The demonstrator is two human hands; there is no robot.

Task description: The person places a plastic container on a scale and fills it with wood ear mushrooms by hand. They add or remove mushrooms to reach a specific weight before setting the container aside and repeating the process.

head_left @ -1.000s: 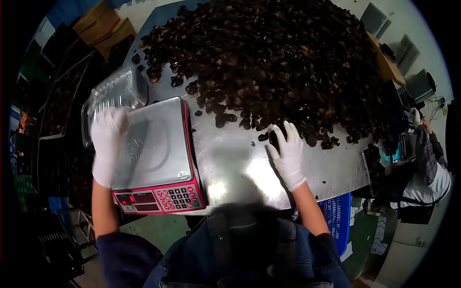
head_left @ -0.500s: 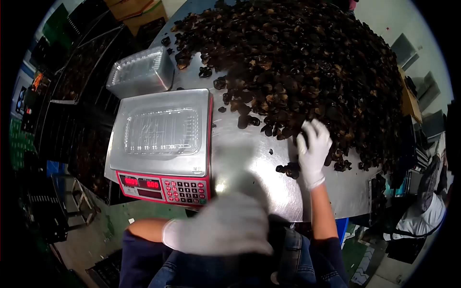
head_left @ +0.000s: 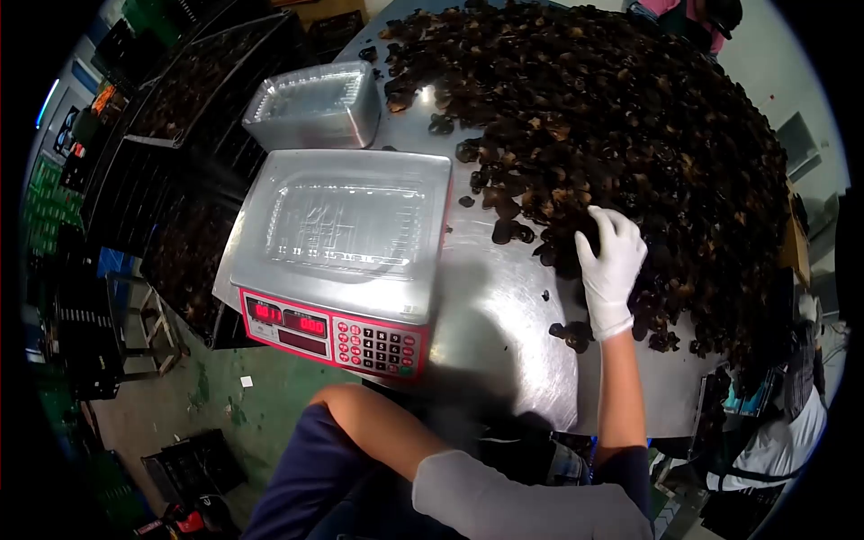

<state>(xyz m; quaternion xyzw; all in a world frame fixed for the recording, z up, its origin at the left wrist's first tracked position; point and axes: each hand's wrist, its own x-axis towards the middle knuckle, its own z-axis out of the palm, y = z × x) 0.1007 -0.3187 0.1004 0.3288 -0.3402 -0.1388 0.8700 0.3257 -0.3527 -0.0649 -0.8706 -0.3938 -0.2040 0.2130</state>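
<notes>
My right hand [head_left: 614,261], in a white glove, rests at the near edge of a large heap of dark, curled pieces [head_left: 621,117] that look like wood ear mushrooms. Its thumb stands apart from the stretched fingers, and I see nothing held. My left hand [head_left: 531,499], gloved in greyish white, reaches across my body at the bottom of the view; its fingers cannot be made out. A clear plastic tray [head_left: 346,225] lies on the plate of a red-framed weighing scale [head_left: 373,346] with lit red digits, left of the heap.
A stack of clear trays [head_left: 315,108] stands behind the scale on the metal table [head_left: 486,324]. Dark crates [head_left: 171,189] holding similar pieces are piled at the left. One person in pink [head_left: 693,18] is at the far edge, another in a white garment [head_left: 774,441] at the right.
My left hand has swung rightward and down across my body. My right hand stays by the heap, its fingers now more spread. The whole view has shifted, and the scale's left digits differ.
</notes>
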